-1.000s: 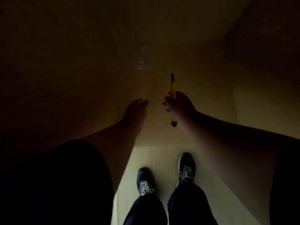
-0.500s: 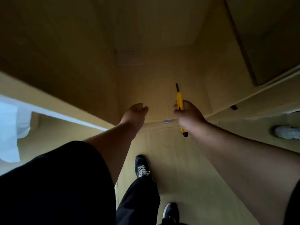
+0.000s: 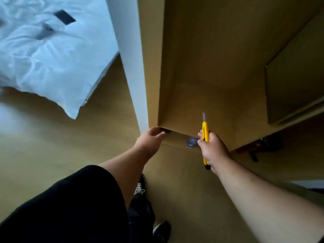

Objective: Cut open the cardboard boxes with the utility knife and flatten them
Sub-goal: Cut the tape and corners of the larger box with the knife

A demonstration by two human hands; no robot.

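Head view: left grip (image 3: 152, 137) curls on cardboard box (image 3: 206, 71) edge, right grip (image 3: 213, 149) clutches utility knife (image 3: 205, 132)

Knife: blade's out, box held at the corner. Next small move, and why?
Probably lower the knife tip to the taped seam beside the right hand: the blade points up, off the box, while the left hand grips its edge.

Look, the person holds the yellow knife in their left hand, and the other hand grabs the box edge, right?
Not quite. The head view shows the yellow knife in the right hand. The left hand is the one gripping the box edge.
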